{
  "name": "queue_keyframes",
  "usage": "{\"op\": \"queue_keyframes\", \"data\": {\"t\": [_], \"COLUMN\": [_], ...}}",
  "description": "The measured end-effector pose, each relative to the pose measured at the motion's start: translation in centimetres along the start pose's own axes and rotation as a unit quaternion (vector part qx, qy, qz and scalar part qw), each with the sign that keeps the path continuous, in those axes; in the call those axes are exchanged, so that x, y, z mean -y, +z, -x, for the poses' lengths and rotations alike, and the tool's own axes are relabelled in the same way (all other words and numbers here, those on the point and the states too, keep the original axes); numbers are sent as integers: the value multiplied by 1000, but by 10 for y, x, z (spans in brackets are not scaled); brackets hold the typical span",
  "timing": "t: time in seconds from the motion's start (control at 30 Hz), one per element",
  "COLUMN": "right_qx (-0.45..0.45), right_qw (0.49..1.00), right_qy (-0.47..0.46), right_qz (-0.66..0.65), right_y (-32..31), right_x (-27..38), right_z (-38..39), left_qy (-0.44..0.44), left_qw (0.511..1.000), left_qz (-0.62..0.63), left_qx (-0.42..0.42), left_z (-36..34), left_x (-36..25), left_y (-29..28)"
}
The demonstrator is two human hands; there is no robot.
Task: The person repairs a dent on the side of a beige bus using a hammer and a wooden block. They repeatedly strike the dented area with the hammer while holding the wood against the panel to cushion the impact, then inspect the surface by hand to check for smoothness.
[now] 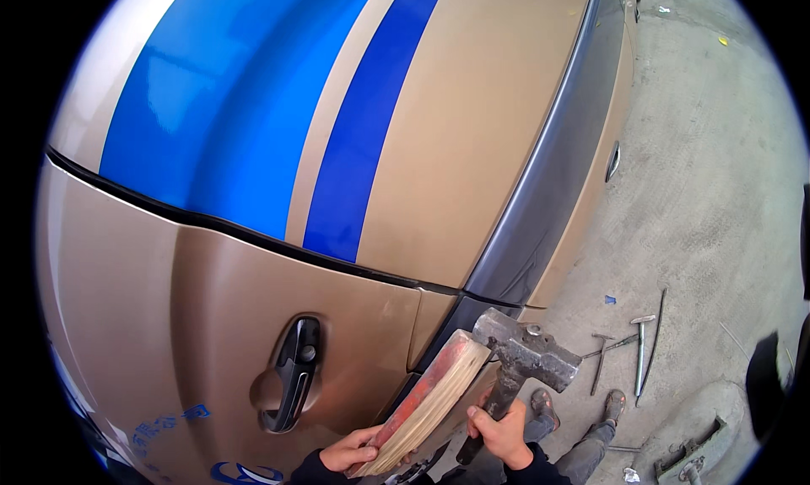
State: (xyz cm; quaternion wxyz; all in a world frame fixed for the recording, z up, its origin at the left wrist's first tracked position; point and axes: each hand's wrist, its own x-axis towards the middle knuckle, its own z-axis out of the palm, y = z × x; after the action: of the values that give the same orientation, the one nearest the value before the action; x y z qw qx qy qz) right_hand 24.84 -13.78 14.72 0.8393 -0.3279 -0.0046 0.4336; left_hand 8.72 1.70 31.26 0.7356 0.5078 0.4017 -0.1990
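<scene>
My left hand (350,449) is closed around the lower end of a wooden block (432,401). The block is long and slightly curved, with worn red paint on one side. It slants up along the edge of the tan car door (363,342); whether it touches the door, I cannot tell. My right hand (499,433) grips the dark handle of a heavy, scuffed sledgehammer (530,348). The hammer's head is raised, with one end beside the block's upper end. Left of the block is a black door handle (295,375) on the door.
Blue stripes (253,88) cross the adjoining panel. On the concrete floor (700,190) lie a hammer (641,350), a smaller hammer (601,363) and a thin bar (653,342). My shoes (614,405) show near the car. A metal fixture (696,451) sits at lower right.
</scene>
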Motion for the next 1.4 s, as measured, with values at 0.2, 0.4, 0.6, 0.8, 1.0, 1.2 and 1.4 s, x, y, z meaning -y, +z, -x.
{"op": "queue_keyframes", "data": {"t": [0.2,0.4,0.6,0.8,1.0,1.2,1.4], "right_qx": [6,68,88,68,-114,73,-4], "right_qw": [999,996,990,987,883,994,1000], "right_qy": [48,-38,-38,-47,-416,10,-10], "right_qz": [-24,46,100,141,-186,85,-14], "right_y": [-5,16,43,20,36,22,-10], "right_x": [-2,-11,-12,21,90,39,15], "right_z": [4,-8,-42,-32,2,-40,18], "left_qy": [45,119,137,150,151,134,31], "left_qw": [996,989,984,981,982,984,998], "left_qz": [71,63,90,104,78,81,42], "left_qx": [-33,-66,-65,-67,-83,-88,-27], "left_z": [-4,4,10,10,7,18,-6], "left_x": [-4,-17,-22,-16,-22,-18,-13], "left_y": [4,4,0,-10,-6,-1,18]}}
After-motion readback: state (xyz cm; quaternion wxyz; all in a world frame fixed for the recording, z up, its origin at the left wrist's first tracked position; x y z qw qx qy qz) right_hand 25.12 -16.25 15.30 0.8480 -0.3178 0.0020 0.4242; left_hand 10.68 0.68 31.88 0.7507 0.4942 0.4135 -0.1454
